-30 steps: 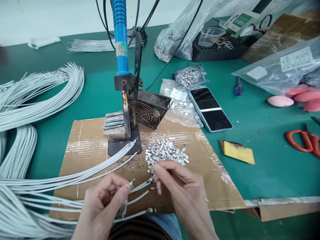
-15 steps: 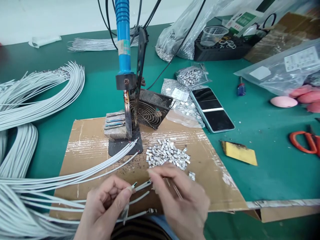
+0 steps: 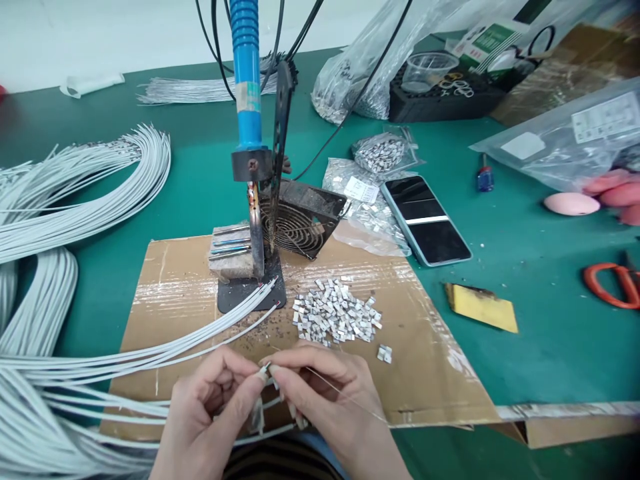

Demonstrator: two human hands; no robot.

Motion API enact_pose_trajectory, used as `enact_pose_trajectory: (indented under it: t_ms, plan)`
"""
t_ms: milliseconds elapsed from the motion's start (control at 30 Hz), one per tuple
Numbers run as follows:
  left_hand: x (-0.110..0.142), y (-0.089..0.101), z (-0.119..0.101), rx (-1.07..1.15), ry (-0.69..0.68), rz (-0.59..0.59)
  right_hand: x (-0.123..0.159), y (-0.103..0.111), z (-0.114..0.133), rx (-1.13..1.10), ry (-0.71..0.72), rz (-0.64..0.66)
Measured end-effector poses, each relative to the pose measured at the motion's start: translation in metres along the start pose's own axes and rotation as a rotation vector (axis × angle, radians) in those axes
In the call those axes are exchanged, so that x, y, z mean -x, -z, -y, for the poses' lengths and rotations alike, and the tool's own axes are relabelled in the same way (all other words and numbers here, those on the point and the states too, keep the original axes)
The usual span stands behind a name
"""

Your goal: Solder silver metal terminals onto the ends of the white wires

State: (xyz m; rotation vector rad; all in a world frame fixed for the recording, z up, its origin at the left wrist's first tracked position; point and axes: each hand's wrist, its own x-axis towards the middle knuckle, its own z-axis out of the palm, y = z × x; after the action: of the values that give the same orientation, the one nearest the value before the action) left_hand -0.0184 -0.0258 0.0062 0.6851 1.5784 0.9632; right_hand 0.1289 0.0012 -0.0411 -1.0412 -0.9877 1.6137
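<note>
The slim, round white cable [image 3: 263, 371] is at the lower centre of the frame, its short visible end standing out of the left hand [image 3: 205, 410]. That end points toward the upper right, and its long axis slants up from lower left to upper right; the length behind it is hidden by the fingers. The sleeve looks pale and smooth, and the tip shows a small dark, greenish core, too small to make out in detail.

The left thumb and forefinger are closed on the cable just behind its tip, the other fingers curled inward. The right hand [image 3: 333, 400] meets it there, thumb and forefinger drawn close together at the tip; I cannot tell whether they grip a part of it. A hair-thin, pale grey wire [image 3: 346, 397] crosses the right hand, sloping from upper left to lower right.

Under the hands lies a flat brown cardboard sheet [image 3: 430, 373]. Just above the right hand is a loose pile of small, rectangular white-and-silver pieces [image 3: 336, 312], and to its lower right a small cluster of similar bits [image 3: 385, 353]. Left of the pile, a loose bunch of white cables [image 3: 210, 333] points to the upper right, its ends below the metal tip of an upright, ribbed blue soldering iron [image 3: 249, 113]
</note>
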Motion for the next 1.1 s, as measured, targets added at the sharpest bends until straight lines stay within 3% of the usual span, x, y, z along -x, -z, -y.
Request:
enact_pose_trajectory:
  t_ms: [267,500,700,867,1100]
  plan:
    - [0.000,-0.005,-0.001,0.010,0.006,-0.025,0.002,0.000,-0.009,-0.002,0.007,-0.024]
    - [0.003,0.002,0.002,-0.095,0.014,0.065,0.002,0.005,0.016,0.012,-0.302,0.029]
    - [0.003,0.002,0.001,-0.120,-0.015,0.021,0.003,0.001,0.031,0.101,-0.207,-0.011]
    - [0.001,-0.003,-0.003,-0.106,-0.029,0.017,0.004,-0.002,0.028,0.007,-0.266,-0.060]
    - [0.001,0.001,-0.002,-0.077,0.006,0.062,0.002,0.000,0.017,-0.074,-0.357,0.005]
